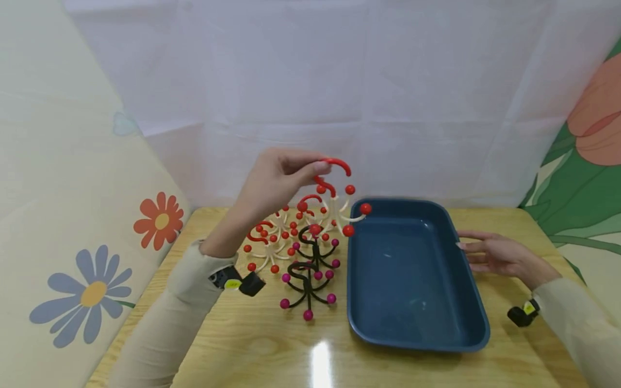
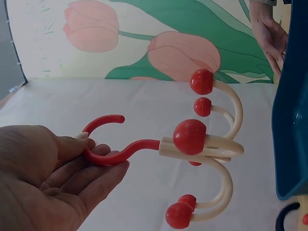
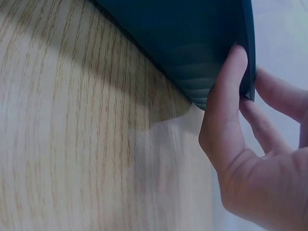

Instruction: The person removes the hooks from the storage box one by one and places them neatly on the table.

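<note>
My left hand pinches the red hook of a multi-arm hanger and holds it up above the table. Its curved cream arms end in red balls, spread away from the fingers in the left wrist view. Below and behind it stand more cream hangers with red hooks and black hangers with magenta balls, partly overlapping. My right hand is at the right side of a deep blue tray; in the right wrist view, fingers lie on both sides of its rim.
The tray's inside shows bare blue plastic. Under everything is a wooden table. A white cloth hangs behind it, with flower-printed panels at the left and right.
</note>
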`<control>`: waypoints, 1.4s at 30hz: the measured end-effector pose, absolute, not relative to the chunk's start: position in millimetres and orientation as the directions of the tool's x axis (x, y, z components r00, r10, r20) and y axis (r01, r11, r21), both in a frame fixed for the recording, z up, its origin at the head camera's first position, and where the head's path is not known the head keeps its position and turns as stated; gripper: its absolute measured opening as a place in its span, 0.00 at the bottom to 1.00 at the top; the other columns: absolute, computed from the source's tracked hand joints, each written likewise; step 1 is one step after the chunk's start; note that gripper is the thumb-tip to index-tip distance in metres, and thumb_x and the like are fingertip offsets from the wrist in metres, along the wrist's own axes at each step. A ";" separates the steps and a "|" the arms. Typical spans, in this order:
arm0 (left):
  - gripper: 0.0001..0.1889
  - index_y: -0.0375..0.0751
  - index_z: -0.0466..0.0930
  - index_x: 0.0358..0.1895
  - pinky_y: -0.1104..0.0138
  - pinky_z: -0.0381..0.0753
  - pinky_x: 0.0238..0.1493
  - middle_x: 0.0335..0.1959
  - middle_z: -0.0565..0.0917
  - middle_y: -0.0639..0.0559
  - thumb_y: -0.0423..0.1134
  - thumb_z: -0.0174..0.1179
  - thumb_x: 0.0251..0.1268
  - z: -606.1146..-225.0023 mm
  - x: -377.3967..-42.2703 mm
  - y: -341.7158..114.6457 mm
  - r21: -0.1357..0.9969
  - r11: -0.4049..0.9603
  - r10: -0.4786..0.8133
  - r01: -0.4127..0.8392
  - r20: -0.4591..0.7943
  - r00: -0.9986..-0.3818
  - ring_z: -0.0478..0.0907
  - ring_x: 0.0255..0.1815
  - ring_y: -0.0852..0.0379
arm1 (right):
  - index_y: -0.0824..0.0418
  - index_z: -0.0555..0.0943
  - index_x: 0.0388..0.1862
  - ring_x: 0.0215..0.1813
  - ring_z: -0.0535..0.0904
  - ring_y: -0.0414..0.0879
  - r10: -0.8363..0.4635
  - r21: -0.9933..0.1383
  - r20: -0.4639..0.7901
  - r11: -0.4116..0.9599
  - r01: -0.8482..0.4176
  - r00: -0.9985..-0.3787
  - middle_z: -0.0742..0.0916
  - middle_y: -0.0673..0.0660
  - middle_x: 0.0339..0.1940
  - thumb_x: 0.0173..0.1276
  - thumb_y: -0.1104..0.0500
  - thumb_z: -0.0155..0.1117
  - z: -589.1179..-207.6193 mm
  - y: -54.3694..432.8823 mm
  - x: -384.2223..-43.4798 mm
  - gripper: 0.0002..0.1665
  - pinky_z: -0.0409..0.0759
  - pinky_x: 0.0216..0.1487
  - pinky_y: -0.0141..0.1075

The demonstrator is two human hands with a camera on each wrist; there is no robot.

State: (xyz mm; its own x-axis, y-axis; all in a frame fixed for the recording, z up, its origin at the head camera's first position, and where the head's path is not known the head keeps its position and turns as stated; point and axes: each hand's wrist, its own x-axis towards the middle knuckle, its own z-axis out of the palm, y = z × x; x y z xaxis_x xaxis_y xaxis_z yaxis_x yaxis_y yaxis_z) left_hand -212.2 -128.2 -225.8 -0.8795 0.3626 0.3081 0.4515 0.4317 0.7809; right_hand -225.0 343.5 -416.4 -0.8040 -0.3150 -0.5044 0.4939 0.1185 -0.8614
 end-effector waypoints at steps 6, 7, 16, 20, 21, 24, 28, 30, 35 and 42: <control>0.15 0.46 0.89 0.59 0.78 0.80 0.32 0.54 0.92 0.48 0.46 0.62 0.78 -228.7 -188.0 -163.1 0.767 0.480 0.311 0.425 0.304 -0.900 0.91 0.53 0.56 | 0.34 0.78 0.59 0.51 0.88 0.40 -0.313 -0.859 -0.509 0.119 0.499 -0.802 0.90 0.43 0.48 0.81 0.56 0.62 -414.5 342.8 -224.2 0.17 0.88 0.53 0.36; 0.15 0.46 0.89 0.59 0.78 0.83 0.39 0.54 0.92 0.48 0.47 0.62 0.79 -228.9 -184.1 -167.7 0.766 0.486 0.306 0.421 0.302 -0.903 0.92 0.52 0.57 | 0.34 0.78 0.59 0.51 0.88 0.40 -0.311 -0.858 -0.511 0.123 0.499 -0.801 0.90 0.43 0.48 0.81 0.56 0.62 -414.3 342.7 -223.8 0.17 0.88 0.53 0.36; 0.14 0.51 0.90 0.59 0.76 0.84 0.53 0.48 0.94 0.51 0.47 0.62 0.78 -238.9 -160.8 -200.5 0.725 0.528 0.302 0.442 0.327 -0.896 0.90 0.50 0.68 | 0.34 0.78 0.56 0.50 0.88 0.39 -0.293 -0.858 -0.512 0.132 0.497 -0.807 0.90 0.42 0.46 0.81 0.55 0.62 -414.4 344.8 -223.6 0.14 0.88 0.53 0.36; 0.13 0.54 0.90 0.58 0.78 0.83 0.52 0.46 0.94 0.52 0.48 0.65 0.76 -246.3 -151.6 -209.0 0.713 0.566 0.264 0.413 0.318 -0.911 0.90 0.49 0.70 | 0.33 0.78 0.56 0.50 0.88 0.39 -0.295 -0.858 -0.513 0.140 0.495 -0.806 0.90 0.41 0.47 0.82 0.55 0.61 -414.3 345.2 -224.1 0.14 0.88 0.53 0.35; 0.13 0.55 0.91 0.58 0.78 0.82 0.52 0.47 0.94 0.53 0.48 0.65 0.76 -248.5 -149.3 -210.7 0.712 0.573 0.256 0.405 0.314 -0.914 0.89 0.48 0.70 | 0.33 0.78 0.56 0.51 0.88 0.38 -0.295 -0.857 -0.514 0.142 0.495 -0.806 0.90 0.41 0.47 0.82 0.55 0.61 -414.3 345.2 -224.0 0.14 0.88 0.53 0.35; 0.13 0.55 0.90 0.58 0.78 0.83 0.52 0.49 0.94 0.52 0.45 0.65 0.76 -255.9 -142.9 -215.8 0.713 0.573 0.251 0.404 0.316 -0.915 0.90 0.48 0.70 | 0.33 0.77 0.58 0.51 0.88 0.38 -0.297 -0.856 -0.516 0.145 0.496 -0.804 0.90 0.41 0.47 0.82 0.55 0.61 -414.6 345.2 -223.5 0.15 0.88 0.54 0.36; 0.12 0.56 0.91 0.57 0.78 0.82 0.43 0.46 0.94 0.53 0.43 0.65 0.76 -265.3 -135.2 -222.0 0.706 0.580 0.243 0.406 0.325 -0.914 0.90 0.47 0.70 | 0.32 0.77 0.58 0.51 0.88 0.38 -0.304 -0.857 -0.514 0.144 0.495 -0.802 0.90 0.40 0.48 0.82 0.55 0.61 -415.7 346.0 -223.6 0.15 0.88 0.54 0.36; 0.11 0.55 0.91 0.56 0.78 0.80 0.42 0.43 0.94 0.54 0.43 0.66 0.76 -268.4 -132.0 -224.8 0.696 0.591 0.231 0.408 0.338 -0.912 0.89 0.46 0.71 | 0.32 0.78 0.56 0.51 0.88 0.38 -0.309 -0.858 -0.512 0.140 0.494 -0.801 0.90 0.40 0.48 0.82 0.55 0.61 -415.2 346.4 -223.8 0.15 0.88 0.54 0.36; 0.11 0.51 0.91 0.56 0.79 0.80 0.43 0.39 0.95 0.53 0.40 0.66 0.75 -273.7 -125.4 -232.6 0.680 0.609 0.207 0.407 0.359 -0.910 0.89 0.42 0.71 | 0.31 0.79 0.53 0.51 0.88 0.39 -0.313 -0.857 -0.512 0.126 0.500 -0.800 0.90 0.41 0.47 0.82 0.56 0.61 -413.3 346.0 -223.4 0.15 0.88 0.54 0.36; 0.13 0.51 0.91 0.58 0.79 0.83 0.46 0.39 0.95 0.54 0.40 0.66 0.75 -285.6 -120.0 -245.6 0.697 0.622 0.176 0.356 0.319 -0.931 0.88 0.45 0.74 | 0.33 0.78 0.56 0.50 0.88 0.39 -0.297 -0.851 -0.523 0.130 0.509 -0.799 0.91 0.41 0.47 0.82 0.56 0.61 -414.4 344.6 -222.6 0.15 0.88 0.53 0.36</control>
